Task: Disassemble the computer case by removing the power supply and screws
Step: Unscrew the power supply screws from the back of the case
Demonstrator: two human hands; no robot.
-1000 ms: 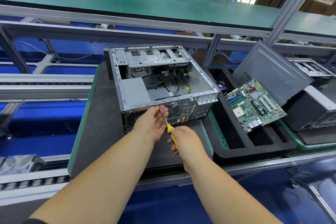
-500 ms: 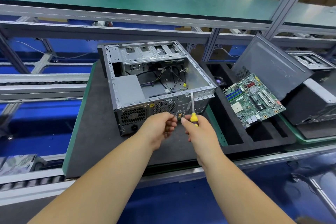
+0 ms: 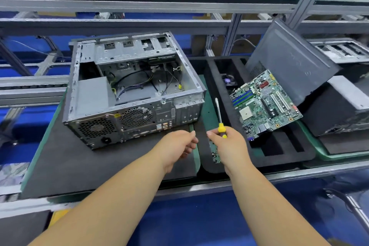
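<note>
The open grey computer case [image 3: 135,94] lies on a black mat [image 3: 79,158], its rear panel facing me. The power supply [image 3: 93,94] sits in the case's near left corner, with loose cables behind it. My right hand [image 3: 229,146] grips a yellow-handled screwdriver [image 3: 221,128] to the right of the case, shaft pointing up and away. My left hand [image 3: 177,146] hovers just in front of the case's rear panel, off the metal, with fingers curled and thumb against the fingertips. I see nothing held in it.
A black foam tray [image 3: 279,152] to the right holds a green motherboard [image 3: 265,106], a leaning grey side panel [image 3: 289,62] and a small fan [image 3: 227,82]. Another case [image 3: 343,50] stands at the far right. An aluminium rail and green shelf run overhead.
Both hands have pulled back from the case's rear panel and moved right. The screwdriver has swung from the panel to upright beside the case. The view has shifted closer.
</note>
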